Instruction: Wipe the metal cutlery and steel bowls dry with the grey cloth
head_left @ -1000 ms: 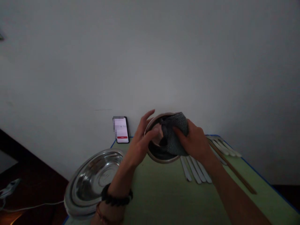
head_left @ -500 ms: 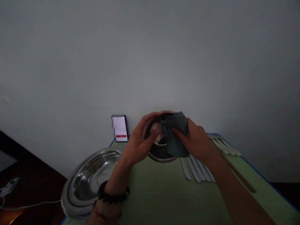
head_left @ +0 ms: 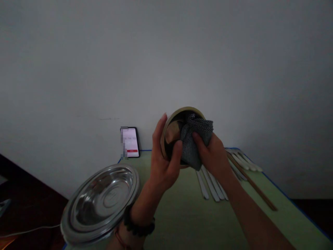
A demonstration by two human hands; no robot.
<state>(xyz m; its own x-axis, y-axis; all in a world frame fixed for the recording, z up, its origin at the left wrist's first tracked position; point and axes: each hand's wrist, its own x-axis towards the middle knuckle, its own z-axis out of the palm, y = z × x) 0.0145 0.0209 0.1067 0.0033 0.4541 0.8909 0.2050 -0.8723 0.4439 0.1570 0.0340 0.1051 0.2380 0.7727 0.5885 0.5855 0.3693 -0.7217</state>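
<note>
Tilted above the table is a round metal bowl [head_left: 173, 133], its inside turned toward me. My left hand [head_left: 165, 161] grips its left side, thumb over the near rim and fingers behind. My right hand [head_left: 212, 152] is closed on a grey checked cloth [head_left: 194, 149], bunched up and pressed into the right part of the bowl. The cloth hides much of the bowl's inside, and the fingertips of my right hand are out of sight.
Stacked metal basins [head_left: 104, 201] stand at the table's left. A phone [head_left: 131, 142] leans against the wall. Several metal-handled utensils [head_left: 212, 187], wooden chopsticks [head_left: 256, 187] and white-handled utensils [head_left: 246, 161] lie to the right on the green table [head_left: 187, 222].
The bowl has been lifted a little and tipped, showing more of its rim. My left hand has turned more upright around it. The cloth has shifted within the bowl.
</note>
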